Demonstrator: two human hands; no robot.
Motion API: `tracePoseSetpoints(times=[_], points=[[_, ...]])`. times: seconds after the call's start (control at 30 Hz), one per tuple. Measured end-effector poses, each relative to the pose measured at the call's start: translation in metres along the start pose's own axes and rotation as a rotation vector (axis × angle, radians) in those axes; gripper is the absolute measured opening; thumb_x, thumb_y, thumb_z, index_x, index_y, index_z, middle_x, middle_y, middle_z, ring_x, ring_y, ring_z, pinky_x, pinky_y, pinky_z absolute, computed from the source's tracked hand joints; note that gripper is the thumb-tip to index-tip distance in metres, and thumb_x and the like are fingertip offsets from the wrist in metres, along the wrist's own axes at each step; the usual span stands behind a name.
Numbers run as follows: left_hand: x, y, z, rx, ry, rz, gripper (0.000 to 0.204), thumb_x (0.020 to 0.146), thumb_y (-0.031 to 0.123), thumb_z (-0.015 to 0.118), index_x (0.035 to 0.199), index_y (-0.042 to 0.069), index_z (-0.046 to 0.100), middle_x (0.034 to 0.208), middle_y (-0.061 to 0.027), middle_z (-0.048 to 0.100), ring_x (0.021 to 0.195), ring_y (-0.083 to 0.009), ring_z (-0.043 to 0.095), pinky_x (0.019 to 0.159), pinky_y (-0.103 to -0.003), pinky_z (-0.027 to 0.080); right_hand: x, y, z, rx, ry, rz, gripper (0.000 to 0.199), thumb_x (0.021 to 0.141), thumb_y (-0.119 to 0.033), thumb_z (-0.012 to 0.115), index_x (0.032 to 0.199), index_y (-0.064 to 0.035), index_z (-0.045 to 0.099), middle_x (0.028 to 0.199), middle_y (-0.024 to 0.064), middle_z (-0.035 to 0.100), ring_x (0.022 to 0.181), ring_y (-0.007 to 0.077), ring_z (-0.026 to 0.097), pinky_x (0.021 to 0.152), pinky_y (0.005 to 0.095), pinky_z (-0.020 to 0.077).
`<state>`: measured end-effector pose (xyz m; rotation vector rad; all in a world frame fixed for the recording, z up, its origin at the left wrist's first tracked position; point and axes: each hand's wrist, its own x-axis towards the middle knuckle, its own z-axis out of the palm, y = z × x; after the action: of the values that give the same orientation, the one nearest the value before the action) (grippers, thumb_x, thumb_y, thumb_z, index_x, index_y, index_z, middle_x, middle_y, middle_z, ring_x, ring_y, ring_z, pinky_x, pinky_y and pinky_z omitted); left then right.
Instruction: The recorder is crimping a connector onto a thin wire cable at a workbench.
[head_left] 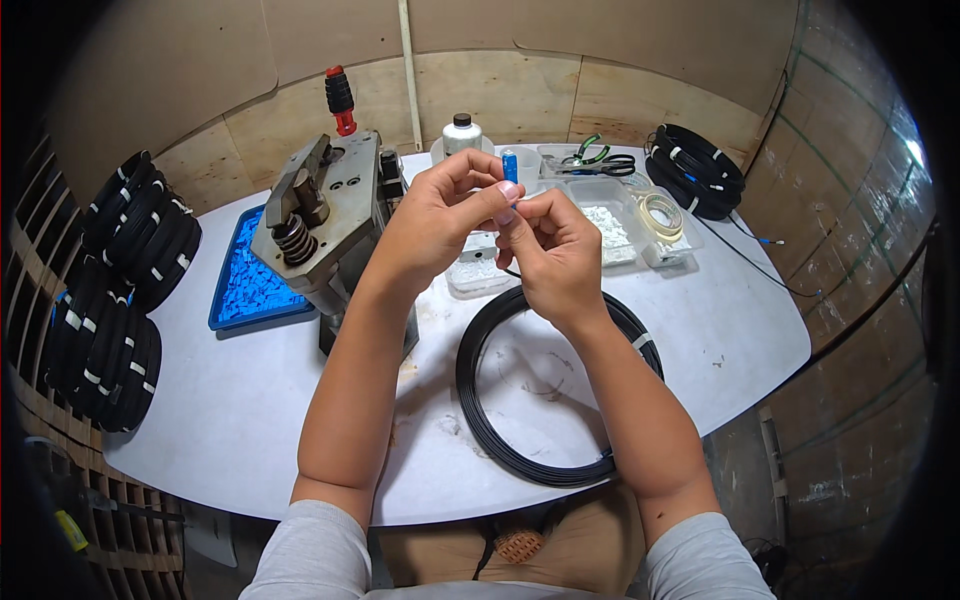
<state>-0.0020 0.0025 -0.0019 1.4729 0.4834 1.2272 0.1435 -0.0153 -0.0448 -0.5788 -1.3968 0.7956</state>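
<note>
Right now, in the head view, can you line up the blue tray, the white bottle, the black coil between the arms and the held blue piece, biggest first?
1. Black coil
2. Blue tray, partly hidden
3. White bottle
4. Blue piece, partly covered

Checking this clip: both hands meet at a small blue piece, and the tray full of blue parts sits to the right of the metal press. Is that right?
Not quite: the tray sits to the left of the metal press, as the head view shows. The left hand and right hand do meet at a small blue piece.
</note>
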Motion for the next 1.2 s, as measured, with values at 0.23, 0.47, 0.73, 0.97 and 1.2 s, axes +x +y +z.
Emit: tracePoseSetpoints(times=[0.23, 0.47, 0.73, 0.97, 1.2], points=[[-0.0006, -0.0001, -0.0015, 0.038, -0.028, 0.005, 0.018, 0.092, 0.017, 0.063, 0.106, 0.007, 0.058, 0.102, -0.0069, 0.067, 0.089, -0.0112, 0.061, 0.082, -0.029, 0.051, 0.0012, 0.0006, -0.0013, 0.002, -0.023, 0.012, 0.018, 0.095, -0.016, 0.062, 0.085, -0.0027, 0.055, 0.07, 0.0027, 0.063, 0.06, 0.0065, 0.058, 0.053, 0.0218, 0.0478], [0.0011, -0.0014, -0.0036, 0.047, -0.017, 0.002, 0.02, 0.094, 0.017, 0.061, 0.108, 0.003, 0.06, 0.103, -0.0078, 0.066, 0.086, -0.0112, 0.062, 0.077, -0.028, 0.051, 0.0024, -0.0062, -0.0005, 0.075, -0.04, 0.096, 0.017, 0.097, -0.015, 0.059, 0.087, -0.0019, 0.054, 0.075, 0.0058, 0.063, 0.064, 0.0102, 0.061, 0.058, 0.0243, 0.0515], [0.0007, -0.0015, -0.003, 0.035, -0.011, -0.022, 0.02, 0.094, 0.016, 0.06, 0.108, 0.002, 0.061, 0.102, -0.0071, 0.065, 0.086, -0.0107, 0.062, 0.077, -0.028, 0.051, 0.003, -0.0045, -0.0002, 0.109, -0.041, 0.117, 0.017, 0.097, -0.014, 0.059, 0.087, -0.0018, 0.054, 0.075, 0.0059, 0.063, 0.064, 0.0108, 0.061, 0.058, 0.0252, 0.0526], [0.0005, -0.0013, -0.0011, 0.041, 0.011, -0.025, 0.02, 0.095, 0.016, 0.059, 0.108, 0.001, 0.061, 0.099, -0.0059, 0.065, 0.086, -0.0106, 0.061, 0.077, -0.027, 0.051, 0.0035, -0.0049, -0.0001, 0.116, -0.046, 0.116, 0.016, 0.097, -0.013, 0.058, 0.087, -0.0018, 0.054, 0.076, 0.0063, 0.062, 0.065, 0.011, 0.061, 0.058, 0.0255, 0.0527], [0.0012, -0.0042, 0.0021, 0.045, 0.024, -0.024, 0.02, 0.097, 0.017, 0.057, 0.109, 0.001, 0.061, 0.095, -0.0045, 0.065, 0.086, -0.0103, 0.061, 0.072, -0.027, 0.051, 0.0034, -0.0034, -0.002, 0.126, -0.026, 0.113, 0.015, 0.098, -0.013, 0.057, 0.088, -0.0023, 0.054, 0.076, 0.0061, 0.062, 0.064, 0.0108, 0.06, 0.057, 0.0248, 0.0507]])
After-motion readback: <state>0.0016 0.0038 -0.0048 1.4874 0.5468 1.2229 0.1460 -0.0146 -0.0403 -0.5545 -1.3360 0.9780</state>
